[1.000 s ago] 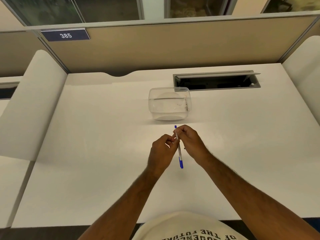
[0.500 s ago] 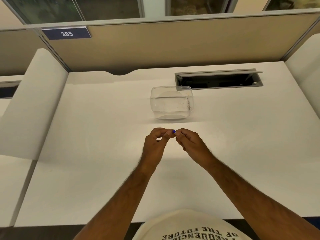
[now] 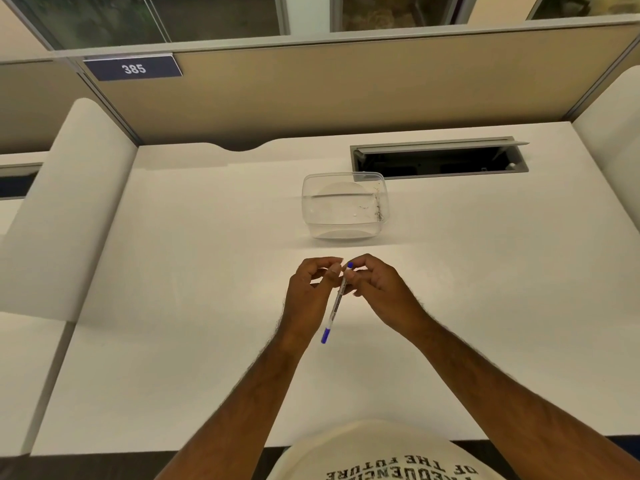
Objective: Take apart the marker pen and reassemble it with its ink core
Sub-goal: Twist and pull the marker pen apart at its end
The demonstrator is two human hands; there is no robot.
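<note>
A thin white marker pen [image 3: 336, 303] with blue at both ends hangs between my hands above the middle of the white desk [image 3: 173, 306]. Its upper blue end sits at my fingertips and its lower blue end points down toward me. My right hand [image 3: 375, 287] pinches the pen near the top. My left hand [image 3: 311, 292] touches the same upper part with its fingertips, the fingers curled. The pen looks whole; no separate ink core shows.
A clear plastic container [image 3: 344, 206] stands just beyond my hands. Behind it is an open cable slot [image 3: 438, 157] in the desk. Beige partition panels [image 3: 346, 84] close the back and white dividers [image 3: 65, 209] flank the desk.
One second ago the pen hung down between my hands; half a second ago only its blue tip showed between the fingertips. Now the barrel hangs down toward me again.
</note>
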